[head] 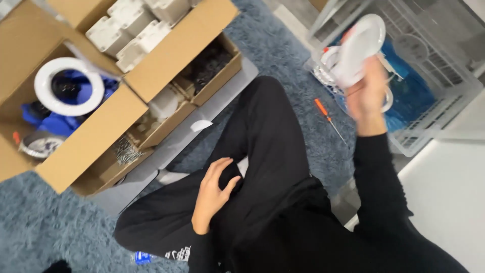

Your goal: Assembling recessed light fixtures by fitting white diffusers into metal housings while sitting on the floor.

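My right hand (368, 91) is raised over a grey plastic crate (444, 96) and grips a round white light fixture (359, 48), blurred by motion. Inside the crate lie blue material and another white ring. My left hand (213, 194) rests on my black trouser leg, fingers loosely apart, holding nothing. I sit cross-legged on a blue-grey shaggy rug (283, 45).
An orange-handled screwdriver (328, 117) lies on the rug by the crate. At left, an open cardboard box (96, 136) holds a white ring fixture (68, 86) and blue wrapping. Small boxes of screws (124, 150) and white parts (131, 28) stand nearby. White floor lies at right.
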